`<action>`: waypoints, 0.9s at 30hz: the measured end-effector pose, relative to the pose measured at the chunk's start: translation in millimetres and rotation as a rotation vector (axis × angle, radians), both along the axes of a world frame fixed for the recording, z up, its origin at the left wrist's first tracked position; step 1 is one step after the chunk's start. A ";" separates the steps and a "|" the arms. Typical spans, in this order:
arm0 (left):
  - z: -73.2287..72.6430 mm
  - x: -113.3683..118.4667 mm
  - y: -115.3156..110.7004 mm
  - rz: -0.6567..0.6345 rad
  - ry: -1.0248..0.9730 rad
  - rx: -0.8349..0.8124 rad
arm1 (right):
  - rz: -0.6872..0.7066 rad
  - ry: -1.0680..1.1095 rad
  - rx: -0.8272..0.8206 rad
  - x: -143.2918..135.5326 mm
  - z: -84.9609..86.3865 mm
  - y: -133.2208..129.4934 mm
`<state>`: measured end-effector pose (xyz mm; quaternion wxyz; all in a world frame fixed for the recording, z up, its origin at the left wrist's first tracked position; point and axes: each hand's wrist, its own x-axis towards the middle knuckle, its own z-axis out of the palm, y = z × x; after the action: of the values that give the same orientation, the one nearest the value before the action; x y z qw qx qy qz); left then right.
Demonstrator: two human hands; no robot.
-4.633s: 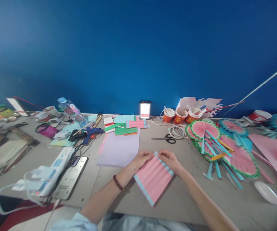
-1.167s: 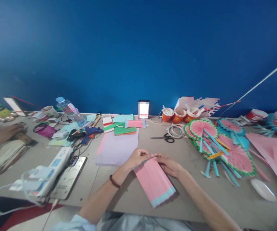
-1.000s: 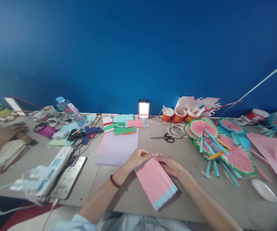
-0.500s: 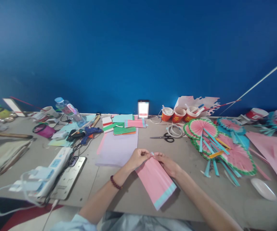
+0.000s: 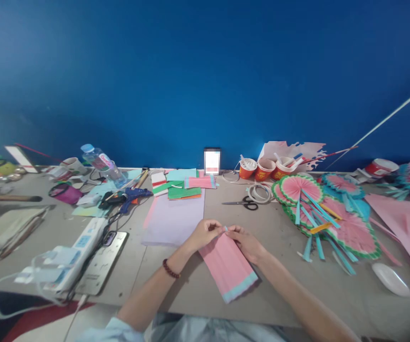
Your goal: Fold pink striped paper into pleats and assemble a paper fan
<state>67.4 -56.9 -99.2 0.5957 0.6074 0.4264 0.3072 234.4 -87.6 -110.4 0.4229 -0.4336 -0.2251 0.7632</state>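
While the left hand [image 5: 208, 233] and right hand [image 5: 246, 243] pinch the pink paper [image 5: 229, 266] between them, looks like pleating; next crease probably needs even pressure.

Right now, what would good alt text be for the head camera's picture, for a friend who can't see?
A person's left hand and right hand pinch the far end of a pink paper with blue edging at a grey table. Scissors lie beyond; paper fans lie to the right, a phone to the left.
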 end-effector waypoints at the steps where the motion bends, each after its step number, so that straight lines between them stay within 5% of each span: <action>1: 0.2 -0.2 0.2 -0.006 -0.001 0.005 | -0.005 -0.001 0.006 -0.6 0.5 -0.4; 12: 3.6 -0.8 -0.9 0.001 0.020 0.009 | -0.030 -0.187 0.177 0.4 -0.6 -2.6; 27: 8.9 -2.8 -6.1 0.028 0.076 0.132 | -0.001 -0.133 0.149 3.3 -3.5 0.1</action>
<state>64.6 -63.0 -90.3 0.5335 0.6506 0.4358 0.3197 237.7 -87.4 -113.9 0.4386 -0.4509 -0.3084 0.7136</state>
